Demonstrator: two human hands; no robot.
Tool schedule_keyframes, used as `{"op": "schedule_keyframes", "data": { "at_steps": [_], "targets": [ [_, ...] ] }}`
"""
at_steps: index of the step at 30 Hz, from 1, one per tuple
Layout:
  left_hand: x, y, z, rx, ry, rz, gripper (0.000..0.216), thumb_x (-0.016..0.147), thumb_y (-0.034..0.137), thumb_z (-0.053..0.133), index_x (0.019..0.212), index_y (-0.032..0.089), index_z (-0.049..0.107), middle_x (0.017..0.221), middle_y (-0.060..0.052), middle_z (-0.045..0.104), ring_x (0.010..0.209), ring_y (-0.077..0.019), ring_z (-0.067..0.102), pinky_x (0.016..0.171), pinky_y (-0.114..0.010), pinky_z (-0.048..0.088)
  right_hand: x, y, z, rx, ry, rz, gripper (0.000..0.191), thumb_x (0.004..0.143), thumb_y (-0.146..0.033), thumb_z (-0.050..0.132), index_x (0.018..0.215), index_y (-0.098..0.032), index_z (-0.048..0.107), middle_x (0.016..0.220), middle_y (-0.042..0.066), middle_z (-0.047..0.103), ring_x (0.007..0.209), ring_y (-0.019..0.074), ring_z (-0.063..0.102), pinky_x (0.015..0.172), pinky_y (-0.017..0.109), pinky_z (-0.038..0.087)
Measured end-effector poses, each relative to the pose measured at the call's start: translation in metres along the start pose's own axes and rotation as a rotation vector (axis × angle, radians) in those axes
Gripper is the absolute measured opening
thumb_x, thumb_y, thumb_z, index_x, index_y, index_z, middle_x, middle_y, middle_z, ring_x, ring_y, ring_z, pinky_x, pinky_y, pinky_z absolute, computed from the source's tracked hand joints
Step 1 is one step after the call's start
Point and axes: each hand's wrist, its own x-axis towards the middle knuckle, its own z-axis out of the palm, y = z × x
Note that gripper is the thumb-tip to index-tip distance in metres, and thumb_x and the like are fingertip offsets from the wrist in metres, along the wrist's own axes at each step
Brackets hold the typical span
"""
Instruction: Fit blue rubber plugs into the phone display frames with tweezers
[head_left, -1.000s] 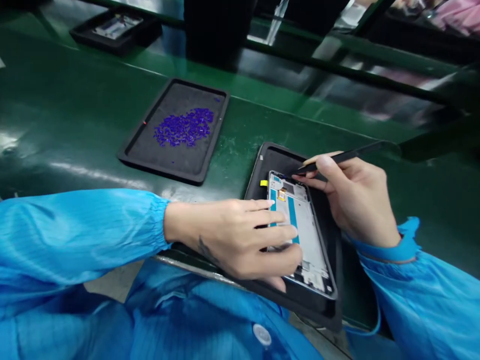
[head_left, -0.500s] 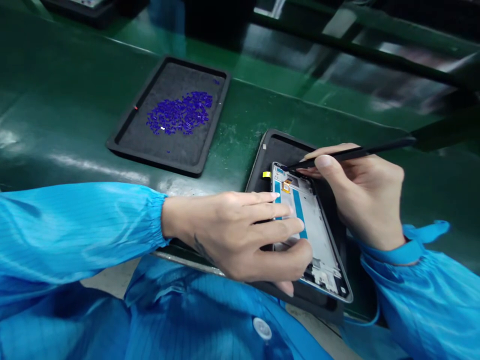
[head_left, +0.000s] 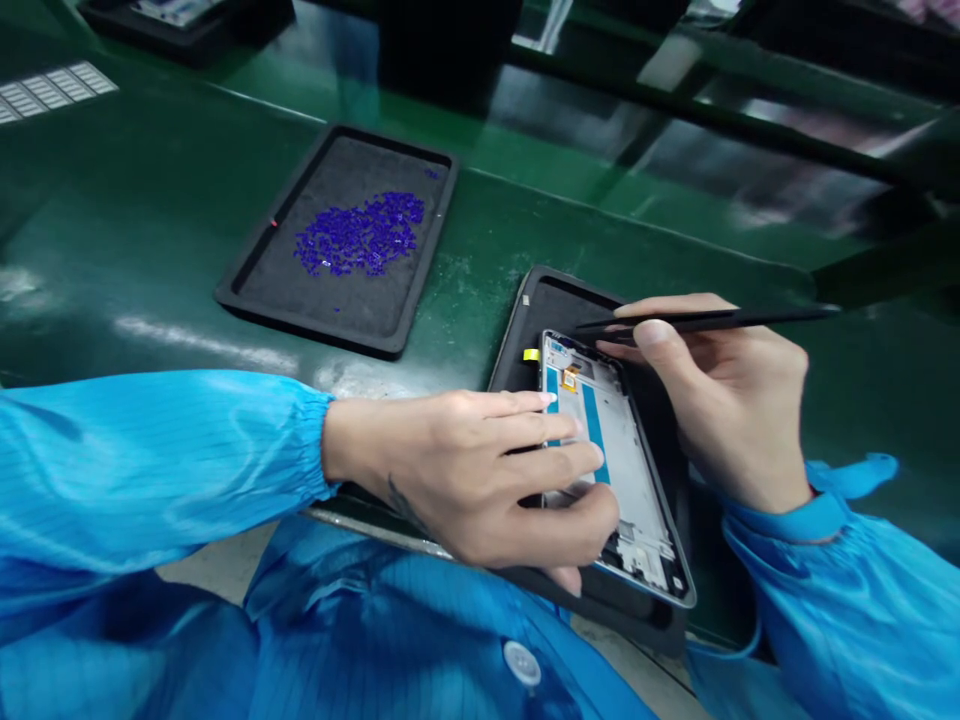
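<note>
A silvery phone frame (head_left: 637, 500) with blue adhesive strips, an orange flex piece and a yellow tab lies tilted in a black tray (head_left: 517, 335). My left hand (head_left: 487, 470) lies across its near-left side, fingers over the inner face and thumb at the lower edge, holding it. Black tweezers (head_left: 720, 319) sit in my right hand (head_left: 727, 400), pinched between thumb and fingers. Their tips are just above the top end of the frame; whether anything is between them I cannot make out.
Another black tray (head_left: 315, 310) on the green bench (head_left: 150, 250) holds a heap of tiny purple-blue parts (head_left: 364, 235). At the far left are a sheet of white labels (head_left: 56, 90) and a dark tray (head_left: 247, 20) with a device in it.
The tweezers' tips have come up off the top end of the frame, and the tool now lies more level. My left hand stays on the frame. The view has shifted slightly.
</note>
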Motion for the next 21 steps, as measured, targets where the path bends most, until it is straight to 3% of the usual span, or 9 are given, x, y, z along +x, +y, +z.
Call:
{"op": "schedule_keyframes", "data": {
  "at_steps": [5,13,21],
  "targets": [
    [-0.0001,0.0001,0.0008,0.004,0.006,0.001,0.049,0.099,0.058,0.041,0.102,0.02,0.072,0.097,-0.007,0.076,0.09,-0.0199,0.073,0.085,-0.03,0.062,0.0012,0.0023,-0.0018,0.145,-0.053,0.113,0.019,0.092,-0.036,0.067,0.098,-0.019,0.073,0.093,0.004,0.074,0.083,0.0171,0.072,0.08,0.028,0.062],
    [0.0026,-0.0004,0.0004,-0.186,0.025,-0.099,0.04,0.098,0.052,0.048,0.095,0.019,0.071,0.091,-0.008,0.075,0.087,-0.0214,0.074,0.081,-0.031,0.063,0.0017,0.0026,-0.002,0.037,-0.061,0.038,0.016,0.094,-0.032,0.064,0.096,-0.02,0.074,0.096,0.003,0.074,0.082,0.0152,0.072,0.077,0.025,0.06],
    [0.003,0.0,0.0005,-0.107,-0.025,-0.052,0.044,0.098,0.055,0.044,0.098,0.021,0.072,0.094,-0.006,0.076,0.087,-0.0202,0.074,0.081,-0.029,0.063,0.0011,0.0037,-0.0015,0.031,-0.055,0.027,0.012,0.094,-0.03,0.063,0.095,-0.027,0.074,0.095,-0.001,0.074,0.083,0.0163,0.072,0.077,0.028,0.059]
  ]
}}
